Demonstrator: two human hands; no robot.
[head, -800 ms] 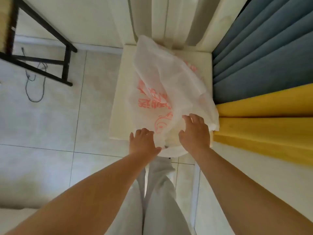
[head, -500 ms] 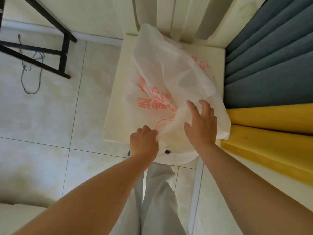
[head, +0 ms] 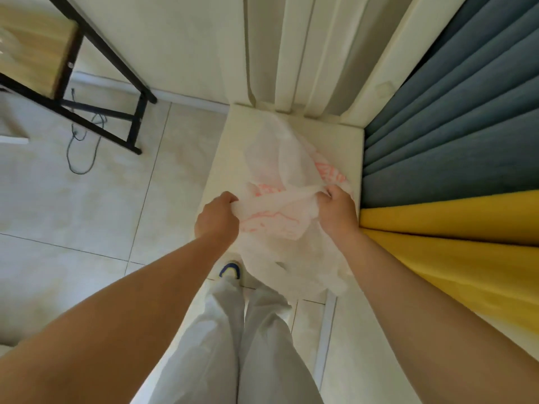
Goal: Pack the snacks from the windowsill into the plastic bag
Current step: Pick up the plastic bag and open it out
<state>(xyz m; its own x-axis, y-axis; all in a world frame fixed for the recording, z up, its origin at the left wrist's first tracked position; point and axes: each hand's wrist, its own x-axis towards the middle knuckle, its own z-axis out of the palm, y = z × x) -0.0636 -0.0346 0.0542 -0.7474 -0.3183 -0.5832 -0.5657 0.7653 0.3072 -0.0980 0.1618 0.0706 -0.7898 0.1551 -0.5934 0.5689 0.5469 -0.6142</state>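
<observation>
A thin white plastic bag (head: 280,158) with red print lies crumpled on the cream windowsill (head: 221,158), its lower part hanging over the sill's near edge. My left hand (head: 215,217) grips the bag's rim on the left. My right hand (head: 335,211) grips the rim on the right. A band of plastic is stretched taut between the two hands. No snacks are visible in this view.
Blue curtain (head: 455,118) and yellow curtain (head: 455,240) hang at the right of the sill. Cream curtain folds (head: 294,53) drop behind it. A black-framed table (head: 96,83) and a loose cable (head: 81,147) are on the tiled floor at left. My legs stand below the sill.
Both hands have closed on the bag's rim and pulled apart, stretching it between them. The bag has collapsed lower onto the sill, and the camera view has shifted.
</observation>
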